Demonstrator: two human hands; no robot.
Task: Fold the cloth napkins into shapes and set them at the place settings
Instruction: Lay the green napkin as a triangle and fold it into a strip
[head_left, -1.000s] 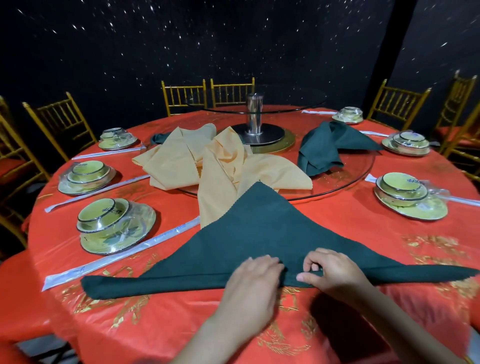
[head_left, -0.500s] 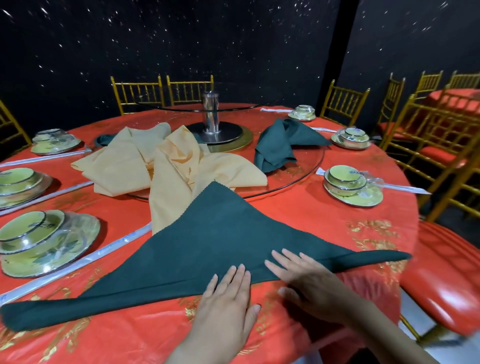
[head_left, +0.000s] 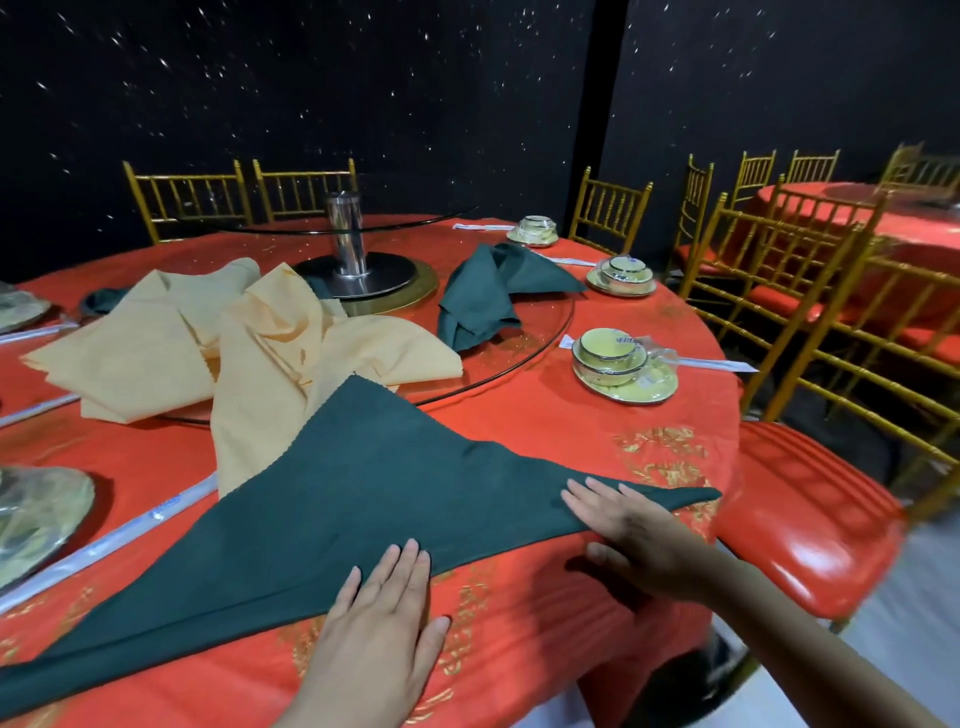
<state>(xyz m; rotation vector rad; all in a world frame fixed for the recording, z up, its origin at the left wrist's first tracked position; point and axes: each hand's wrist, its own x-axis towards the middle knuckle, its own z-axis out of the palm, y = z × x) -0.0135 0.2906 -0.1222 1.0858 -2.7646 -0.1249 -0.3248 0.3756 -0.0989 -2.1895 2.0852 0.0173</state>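
On the green napkin (head_left: 337, 493), both hands press flat.

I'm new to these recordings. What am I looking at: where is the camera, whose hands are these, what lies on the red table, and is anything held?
There is no machine: a person works with bare hands, and the single camera sits on their head, looking forward and down. That is why only hands and forearms show. The left hand and right hand both lie flat, fingers straight, pressing the dark green napkin, folded to a triangle on the red table. Nothing is gripped. Behind it lie loose yellow napkins and another green napkin on the glass turntable. Wrapped bowl sets mark the places; red-seated gold chairs stand around.
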